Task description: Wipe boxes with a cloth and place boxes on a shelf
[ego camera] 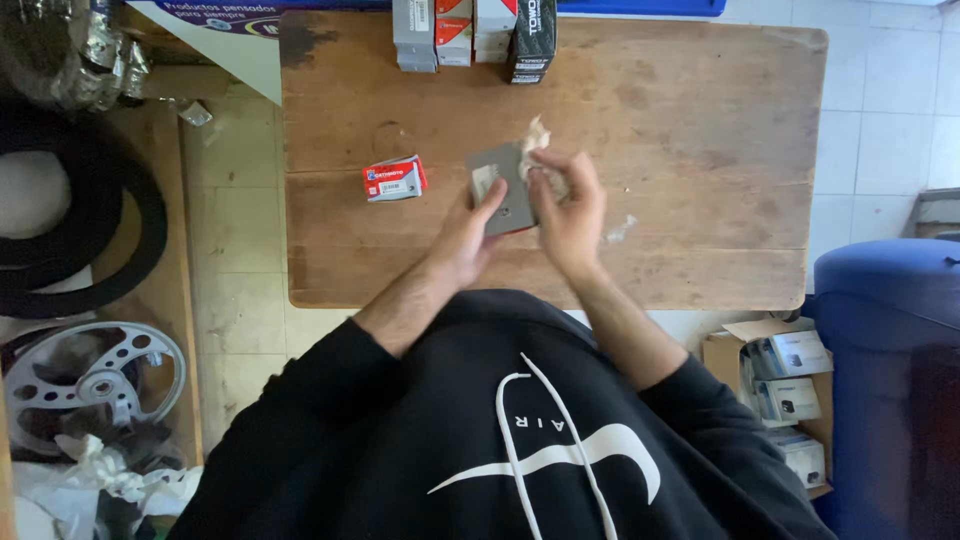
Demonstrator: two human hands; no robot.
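While both hands (520, 215) grip a grey box (503, 188), a red box (394, 179) lies nearby.

The person wears a black sweatshirt (500, 440) with long sleeves pushed up toward the elbows, leaving both forearms bare. A large white curved mark and thin white drawstrings run down its front. The left hand (470, 235) and right hand (568, 215) are bare, with no gloves.
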